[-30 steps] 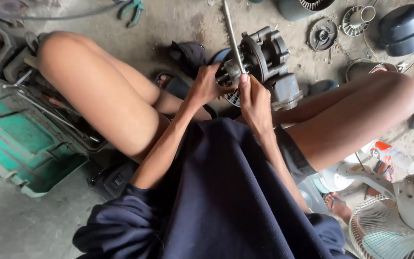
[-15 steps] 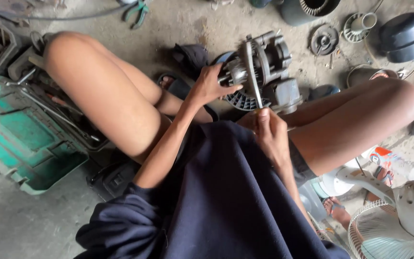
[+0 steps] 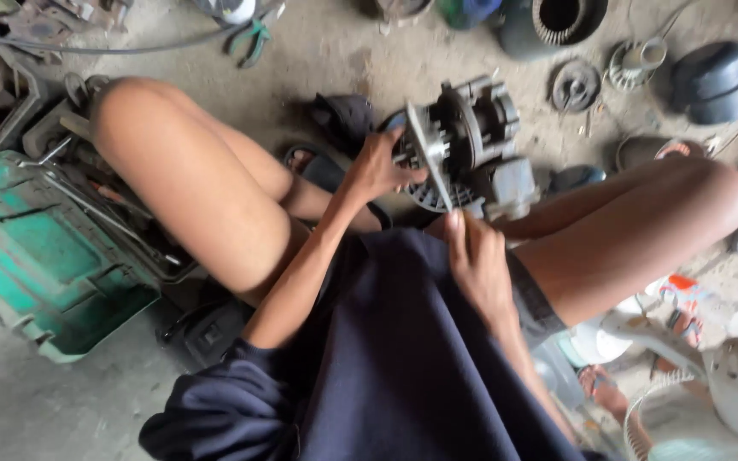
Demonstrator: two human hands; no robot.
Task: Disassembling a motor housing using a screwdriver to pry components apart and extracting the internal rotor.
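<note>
The person sits on the dusty grey concrete floor (image 3: 343, 51) with knees apart, and between the knees stands a dark grey metal motor assembly with a ribbed round housing (image 3: 471, 137). The left hand (image 3: 375, 169) is on the near left side of that motor, fingers curled around its edge and gripping it. The right hand (image 3: 474, 260) sits just below the motor, over the dark navy cloth of the lap; its fingers are closed narrowly around the lower end of a thin pale metal rod (image 3: 430, 162), and the rod slants up and left across the face of the motor, touching it. Under the motor a white slotted round plastic piece (image 3: 433, 195) peeks out.

Towards the far edge of the floor lie a black ribbed cylindrical housing (image 3: 557, 21), a small dark round disc (image 3: 576, 85) and a black domed cover (image 3: 715, 81), well apart from the hands. At the left edge sits a green moulded plastic case (image 3: 36, 256), beside the left knee. Green-handled pliers (image 3: 254, 38) rest near the far left corner. A white wire fan guard (image 3: 694, 418) shows at the near right corner.
</note>
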